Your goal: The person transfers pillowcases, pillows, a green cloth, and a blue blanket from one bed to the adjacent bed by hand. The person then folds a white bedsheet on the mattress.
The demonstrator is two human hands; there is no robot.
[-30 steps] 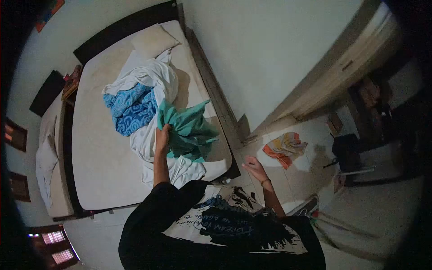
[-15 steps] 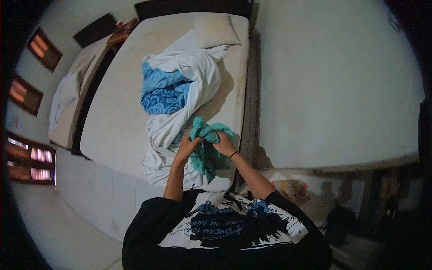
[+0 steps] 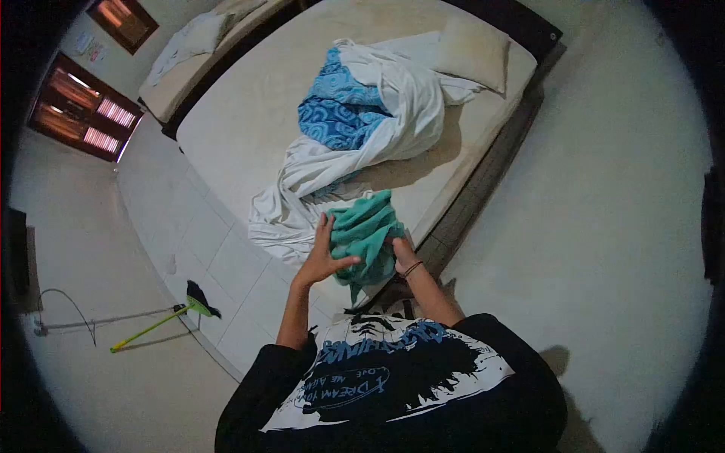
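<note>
A crumpled green cloth [image 3: 366,234] hangs in front of me at the near corner of the bed. My left hand [image 3: 323,257] is open at the cloth's left side, thumb and fingers spread apart along it. On the other side, my right hand [image 3: 403,255] grips the cloth's edge, its fingertips partly hidden by the folds. Just beyond lies a white sheet [image 3: 408,98], bunched in a long heap on the mattress. A blue patterned cloth [image 3: 343,113] shows among its folds.
The bed's bare mattress [image 3: 234,98] has a pillow [image 3: 474,54] at its far end. A second bed [image 3: 170,90] stands at upper left. A green-handled broom [image 3: 155,328] leans by the left wall. The right wall [image 3: 604,196] is close to the bed.
The green cloth was bunched between both hands; now it is spread looser. My left hand has opened its fingers. My view has turned left, bringing the broom into sight.
</note>
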